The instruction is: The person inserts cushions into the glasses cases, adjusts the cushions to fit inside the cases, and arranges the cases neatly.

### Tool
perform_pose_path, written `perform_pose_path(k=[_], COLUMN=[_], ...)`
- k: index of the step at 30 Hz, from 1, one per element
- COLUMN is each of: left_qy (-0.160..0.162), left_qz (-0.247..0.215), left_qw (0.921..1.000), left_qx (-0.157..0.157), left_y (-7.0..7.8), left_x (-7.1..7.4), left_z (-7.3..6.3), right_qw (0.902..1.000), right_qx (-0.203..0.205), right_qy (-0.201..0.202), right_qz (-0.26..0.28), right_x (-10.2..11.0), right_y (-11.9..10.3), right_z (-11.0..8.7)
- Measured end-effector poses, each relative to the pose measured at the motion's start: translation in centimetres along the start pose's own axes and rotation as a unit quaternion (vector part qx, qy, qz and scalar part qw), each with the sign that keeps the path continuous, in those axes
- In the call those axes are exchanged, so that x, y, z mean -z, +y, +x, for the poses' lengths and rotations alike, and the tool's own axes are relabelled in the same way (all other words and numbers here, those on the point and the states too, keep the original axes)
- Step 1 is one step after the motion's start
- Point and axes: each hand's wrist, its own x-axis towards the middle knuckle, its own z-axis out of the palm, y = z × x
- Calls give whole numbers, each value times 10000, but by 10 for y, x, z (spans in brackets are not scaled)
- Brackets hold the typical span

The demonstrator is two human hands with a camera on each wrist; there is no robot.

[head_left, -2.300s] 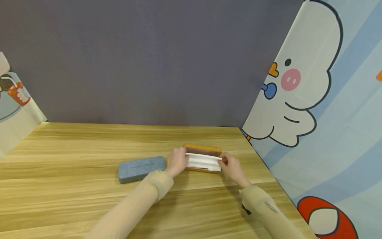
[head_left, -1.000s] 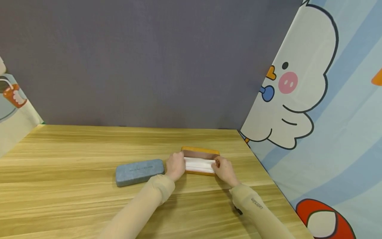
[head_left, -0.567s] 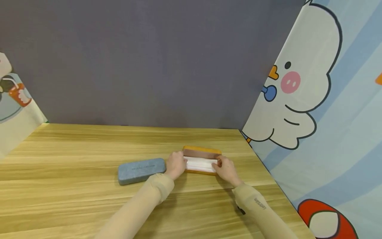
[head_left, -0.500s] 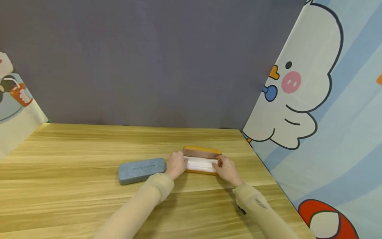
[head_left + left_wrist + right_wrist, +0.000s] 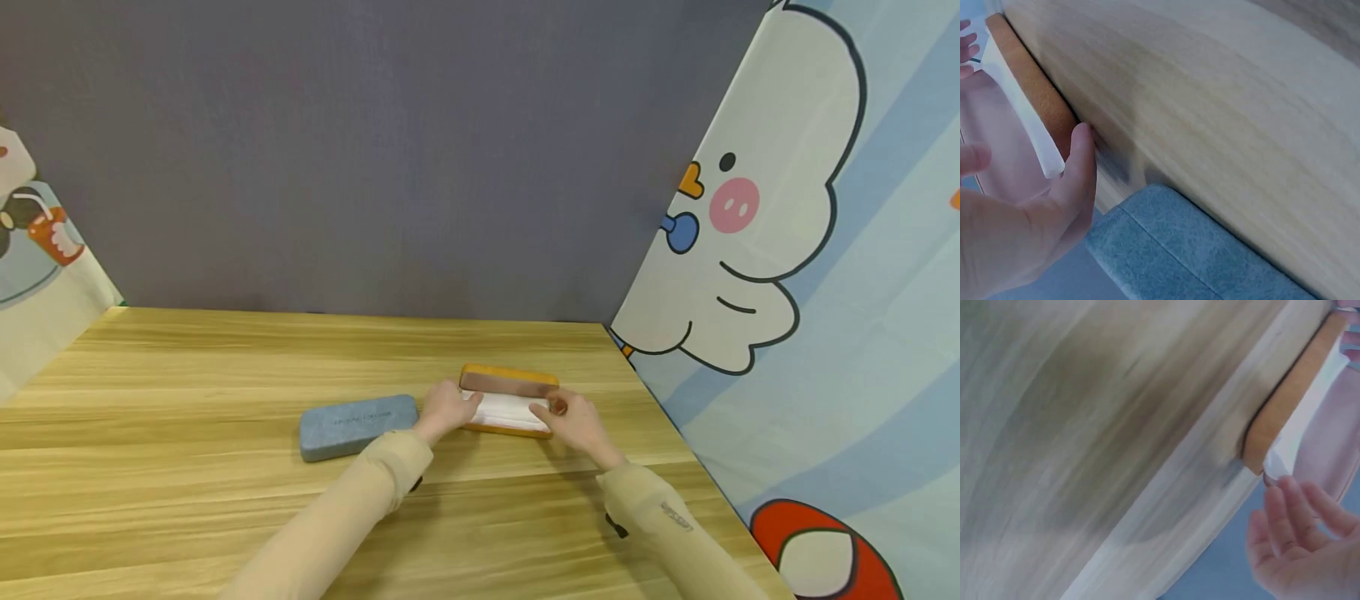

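An orange-brown glasses case [image 5: 510, 372] lies with its lid raised at the back. Folded white cloth or tissue [image 5: 510, 412] fills its lower half, and in the left wrist view the white edge [image 5: 1030, 128] sticks up above the case wall. My left hand [image 5: 446, 410] is at the case's left end, fingers spread and fairly straight, a fingertip by the outer wall and the thumb apart from it. At the right end is my right hand [image 5: 577, 423], its fingers loosely extended; in the right wrist view the fingertips [image 5: 1286, 482] are beside the white corner.
A blue-grey case [image 5: 357, 427], closed, lies just left of my left hand on the wood-grain table [image 5: 187, 467]. Behind the table stands a dark grey panel [image 5: 337, 167]. A cartoon-printed sheet [image 5: 780, 400] hangs along the right edge.
Earlier, both hands held the white cloth or tissue stretched above the case, then lowered and pressed it inside. Now their fingers have loosened and the thumbs have lifted off it.
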Motion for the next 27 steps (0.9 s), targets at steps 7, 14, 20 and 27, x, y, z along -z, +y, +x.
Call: perform_pose_path(k=[7, 14, 20, 27], left_qy=[-619, -1076, -1037, -1087], left_qz=[-932, -2220, -2500, -2715], left_qw=[9928, 9609, 9491, 9404], left_qx=[434, 1257, 1612, 1736], left_y=[2, 6, 10, 14], left_x=[7, 9, 10, 12], left_z=[-4, -3, 1, 4], right_qw=[9942, 9672, 9484, 9333], right_qx=[-712, -1746, -2090, -2360], right_qy=[-321, -904, -1332, -1542], right_qz=[744, 1608, 1976, 2225], right_x=[8, 15, 19, 20], right_y=[-7, -14, -15, -12], right_z=[-3, -3, -1, 6])
